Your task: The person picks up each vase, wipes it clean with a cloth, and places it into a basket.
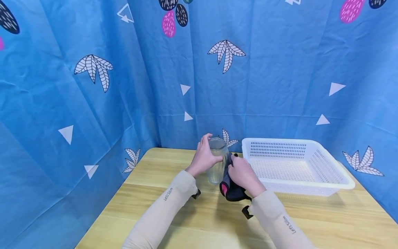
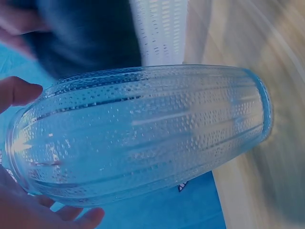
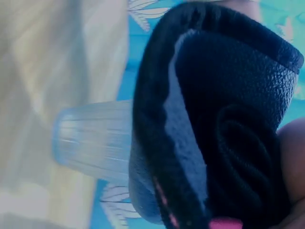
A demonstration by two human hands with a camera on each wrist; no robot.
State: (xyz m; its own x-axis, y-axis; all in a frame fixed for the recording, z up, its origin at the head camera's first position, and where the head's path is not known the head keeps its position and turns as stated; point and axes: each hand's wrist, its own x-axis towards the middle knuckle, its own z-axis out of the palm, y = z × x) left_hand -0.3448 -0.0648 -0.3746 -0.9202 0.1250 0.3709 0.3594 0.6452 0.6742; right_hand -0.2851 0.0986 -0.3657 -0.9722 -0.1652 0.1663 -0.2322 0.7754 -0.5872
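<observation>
My left hand (image 1: 205, 156) grips a clear glass vase (image 1: 215, 173) near its rim, thumb on one side and fingers on the other. Ribs and small raised dots cover the glass (image 2: 157, 129) in the left wrist view, and the vase stands upright with its base at the tabletop. In my right hand (image 1: 242, 173) is a dark, soft fabric piece (image 1: 234, 192) with a thick black edge and a bit of pink; its exact kind I cannot tell. The right wrist view looks into the open hollow of this fabric (image 3: 228, 109), which hides part of the vase behind it.
A white perforated plastic basket (image 1: 311, 185) stands on the right of the wooden table (image 1: 329, 221), close by the right hand. Blue patterned curtains (image 1: 273, 79) hang behind the table and along its left side.
</observation>
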